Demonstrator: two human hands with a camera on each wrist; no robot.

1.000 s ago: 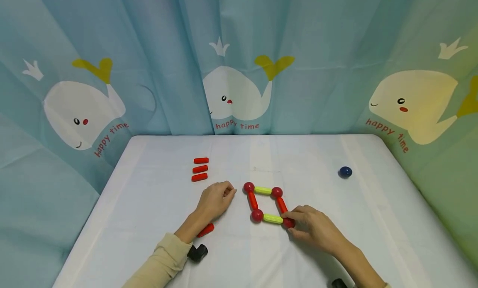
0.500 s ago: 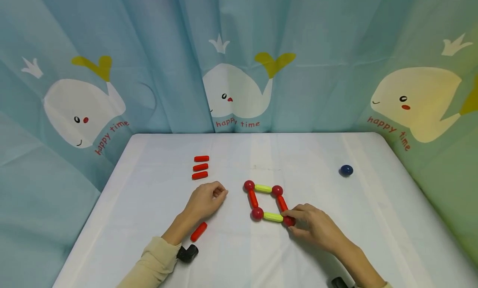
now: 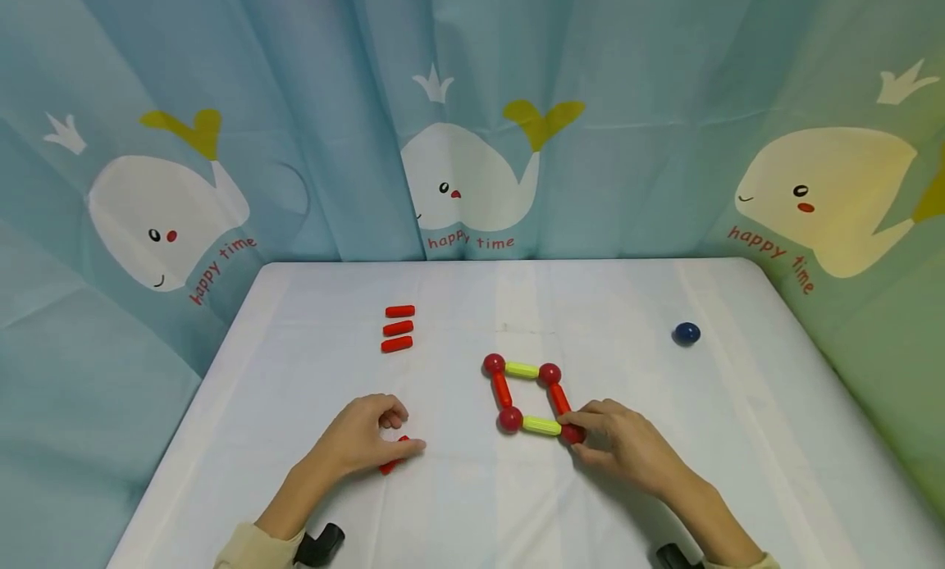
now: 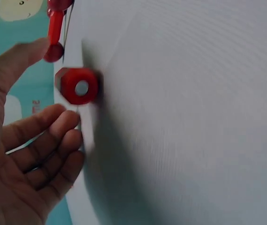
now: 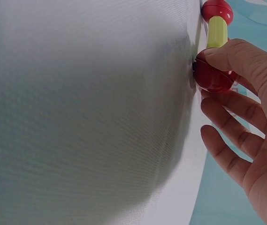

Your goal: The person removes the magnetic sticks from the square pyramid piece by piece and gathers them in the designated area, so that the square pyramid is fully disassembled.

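Note:
My left hand (image 3: 358, 434) is spread around a loose red magnetic rod (image 4: 79, 86) lying on the table. In the left wrist view, gaps show between the rod and both thumb and fingertips. The rod's round metal end faces that camera. Right of centre lies a four-sided frame of dark red balls, two yellow-green rods (image 3: 542, 426) and two red rods (image 3: 501, 389). With thumb and index finger, my right hand (image 3: 635, 448) pinches the red ball (image 5: 212, 75) at the frame's near right corner. Its other fingers are loosely bent, away from the ball.
Three red rods (image 3: 398, 328) lie in a row at the back left of the white table (image 3: 591, 307). A dark blue ball (image 3: 687, 334) sits at the back right. A pale blue curtain (image 3: 635, 184) with whale prints hangs behind the table's far edge.
My left hand has moved left and toward me, from beside the frame to the loose red rod, and its thumb has spread from the fingers. My right hand stays on the corner ball.

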